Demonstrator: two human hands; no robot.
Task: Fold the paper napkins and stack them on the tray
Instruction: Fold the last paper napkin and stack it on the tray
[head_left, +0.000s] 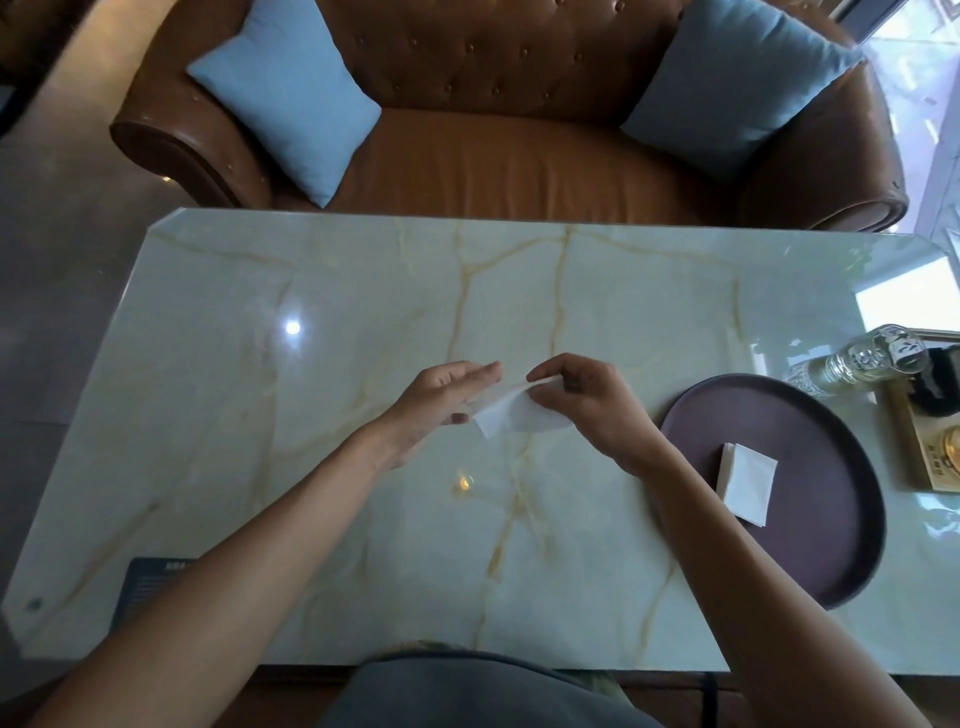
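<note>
A white paper napkin (511, 413) is held just above the middle of the marble table (311, 415). My right hand (587, 402) pinches its upper edge between thumb and fingers. My left hand (441, 400) lies flat along the napkin's left side, fingers straight, thumb under the paper. To the right sits a round dark purple tray (810, 415) with a small stack of folded white napkins (748, 480) on it.
A glass bottle (857, 361) lies on its side beyond the tray. A wooden tray with dark items (930, 415) stands at the table's right edge. A dark card (150, 582) lies at the near left corner. Behind the table is a brown leather sofa (509, 156) with blue cushions.
</note>
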